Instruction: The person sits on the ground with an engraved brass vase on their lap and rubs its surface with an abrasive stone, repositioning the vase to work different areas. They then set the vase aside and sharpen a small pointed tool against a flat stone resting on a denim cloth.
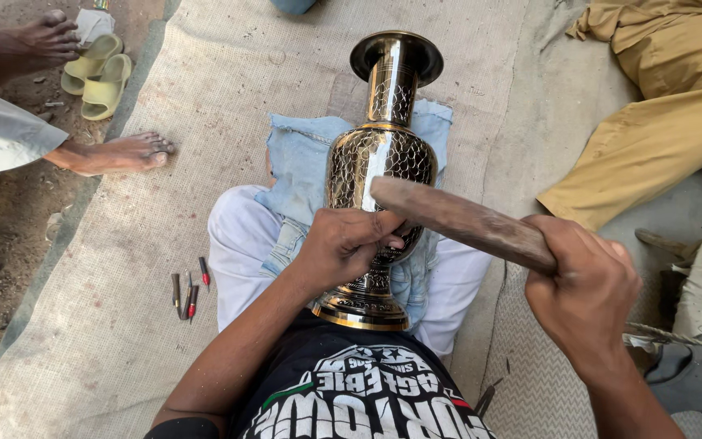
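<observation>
Right hand [582,293] closed in a full fist around the near end of a worn wooden stick [461,221]; the stick slants up and left from the fist, its far end lying over the belly of the brass vase [379,162]. Left hand [343,244] curled shut against the vase's lower body, just under the stick's far end; fingertips seem pinched on something small, too hidden to identify. The vase lies lengthwise on the person's lap, foot toward the torso, flared mouth pointing away; surface engraved with a net-like pattern, a bright band of reflection down its middle. Beneath the vase: a folded piece of light blue denim [302,162], spread over white trousers [241,236]. Left of the vase, on the woven burlap mat [123,325], a small cluster of slim chisels [188,293], some red-tipped. Further left of the vase, another person's bare foot [119,153] at the mat's edge; beyond it, a pair of pale green sandals [97,77]. Right of the vase, a second person's leg in khaki trousers [652,138].
</observation>
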